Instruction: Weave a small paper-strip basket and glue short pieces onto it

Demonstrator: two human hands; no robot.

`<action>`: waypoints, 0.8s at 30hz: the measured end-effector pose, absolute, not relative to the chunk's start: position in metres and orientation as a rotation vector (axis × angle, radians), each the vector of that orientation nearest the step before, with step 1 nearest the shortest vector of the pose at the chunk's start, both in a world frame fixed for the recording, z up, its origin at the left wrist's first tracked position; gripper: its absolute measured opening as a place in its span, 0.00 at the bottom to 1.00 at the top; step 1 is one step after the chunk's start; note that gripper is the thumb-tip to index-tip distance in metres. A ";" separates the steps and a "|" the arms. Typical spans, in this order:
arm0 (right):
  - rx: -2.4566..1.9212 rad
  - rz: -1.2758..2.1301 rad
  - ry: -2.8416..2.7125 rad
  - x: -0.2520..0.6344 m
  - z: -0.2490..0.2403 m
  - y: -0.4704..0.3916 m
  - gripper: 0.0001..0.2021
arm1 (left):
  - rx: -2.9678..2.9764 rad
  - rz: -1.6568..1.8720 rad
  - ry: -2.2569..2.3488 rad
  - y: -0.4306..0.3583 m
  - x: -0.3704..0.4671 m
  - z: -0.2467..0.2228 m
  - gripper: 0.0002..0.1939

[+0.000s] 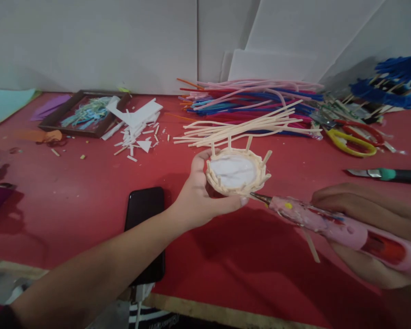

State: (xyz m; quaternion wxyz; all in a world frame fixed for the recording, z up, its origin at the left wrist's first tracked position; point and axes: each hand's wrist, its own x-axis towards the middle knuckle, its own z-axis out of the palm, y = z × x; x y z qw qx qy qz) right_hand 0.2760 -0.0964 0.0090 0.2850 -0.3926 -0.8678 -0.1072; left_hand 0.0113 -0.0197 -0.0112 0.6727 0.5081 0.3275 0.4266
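My left hand (205, 196) is closed round the near left side of a small cream basket (234, 171), its thumb along the near rim. Woven from soft cream strands, the basket has a white base and several short upright stubs. In my right hand (363, 219) is a pink hot glue gun (322, 224), its fingers wrapped about the body. The gun's dark metal nozzle (260, 198) points left and meets or nearly meets the basket's near edge, close to my left thumb. A loose cream strand (311, 246) hangs below the gun.
Cream pipe cleaners (239, 125) lie before a coloured bundle (246, 98). Scissors (351, 142) and a craft knife (385, 174) lie right. White scraps (137, 123), a brown tray (99, 132) of thin strips and a black phone (145, 228) sit left on the red table (89, 183).
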 end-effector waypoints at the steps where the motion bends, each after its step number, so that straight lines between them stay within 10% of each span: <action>1: -1.047 -0.285 -2.321 0.275 0.009 -0.097 0.09 | 1.146 0.962 0.739 -0.020 0.011 -0.011 0.44; 24: -0.970 -0.357 -2.264 0.269 0.015 -0.090 0.06 | 1.149 0.954 0.731 -0.020 0.011 -0.012 0.43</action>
